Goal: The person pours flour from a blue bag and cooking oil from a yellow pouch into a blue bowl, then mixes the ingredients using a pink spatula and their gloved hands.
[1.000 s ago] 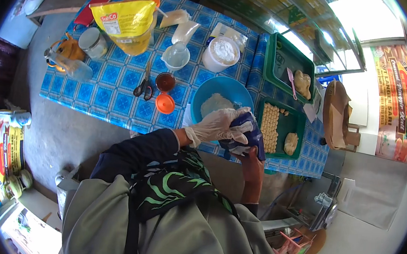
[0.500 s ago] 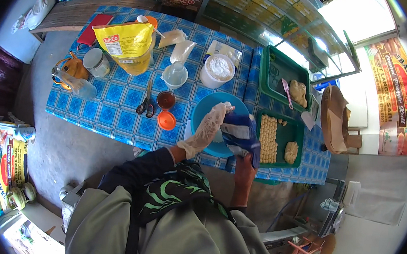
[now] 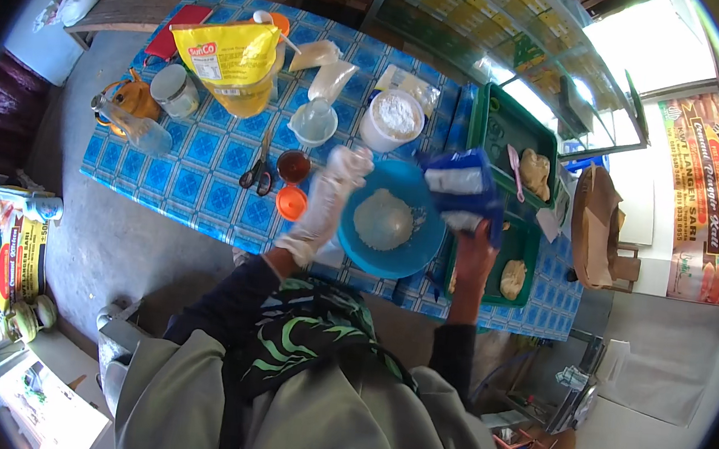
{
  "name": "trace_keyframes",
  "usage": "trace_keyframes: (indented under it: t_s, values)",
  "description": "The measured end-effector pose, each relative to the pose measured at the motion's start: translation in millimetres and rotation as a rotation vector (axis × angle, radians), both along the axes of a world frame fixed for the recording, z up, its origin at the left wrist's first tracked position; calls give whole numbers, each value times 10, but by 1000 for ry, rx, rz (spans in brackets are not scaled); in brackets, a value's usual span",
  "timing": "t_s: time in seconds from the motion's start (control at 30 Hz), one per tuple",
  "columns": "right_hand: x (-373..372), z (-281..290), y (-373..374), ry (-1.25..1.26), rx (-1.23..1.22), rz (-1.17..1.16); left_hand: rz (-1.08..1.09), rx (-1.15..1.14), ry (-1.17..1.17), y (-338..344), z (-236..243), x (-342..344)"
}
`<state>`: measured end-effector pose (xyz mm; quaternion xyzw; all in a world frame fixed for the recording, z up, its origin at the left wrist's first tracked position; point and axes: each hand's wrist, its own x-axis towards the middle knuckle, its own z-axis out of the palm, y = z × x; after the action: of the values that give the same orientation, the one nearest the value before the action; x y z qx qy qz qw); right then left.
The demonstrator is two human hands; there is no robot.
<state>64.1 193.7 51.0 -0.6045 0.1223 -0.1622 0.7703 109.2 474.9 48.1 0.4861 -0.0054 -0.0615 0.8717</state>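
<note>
A blue bowl [image 3: 431, 254] near the table's front edge holds a heap of white powder [image 3: 383, 219]. My right hand [image 3: 476, 245], bare, is closed around a blue-and-white packet [image 3: 465, 185] at the bowl's right rim. The packet is tilted and slightly blurred, and it covers part of the green tray behind it. At the bowl's left side my left hand [image 3: 334, 197], in a clear plastic glove, is raised with its fingers drawn together. Anything inside those fingers is hidden.
Scissors [image 3: 257, 174], a brown-filled cup [image 3: 294, 166] and an orange lid [image 3: 291, 203] lie left. Behind are a white tub of powder [image 3: 373, 132], a clear container [image 3: 313, 124] and a yellow pouch [image 3: 235, 68]. Green trays [image 3: 481, 124] with dough [image 3: 512, 280] stand right.
My right hand has carried the packet rightward, off the bowl. My left hand has let go of the packet and moved left. The powder in the bowl now shows.
</note>
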Motion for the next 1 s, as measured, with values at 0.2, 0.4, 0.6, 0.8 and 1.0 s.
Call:
trace_keyframes:
  t_s: [0.2, 0.4, 0.6, 0.8, 1.0]
  values:
    - [1137, -593, -399, -15, 90, -36, 380, -17, 183, 1056, -24, -563]
    - [1706, -1097, -145, 107, 215, -88, 656, -24, 295, 1545, -544, -1420]
    - [1615, -1073, -79, 463, 83, 364, 726, -37, 257, 1686, -754, -1795]
    - [1508, -739, 63, 288, -429, 361, 742, -77, 303, 1778, -591, -1685]
    - [1451, -471, 225, 473, -677, 224, 675, -110, 368, 2036, -590, -1499]
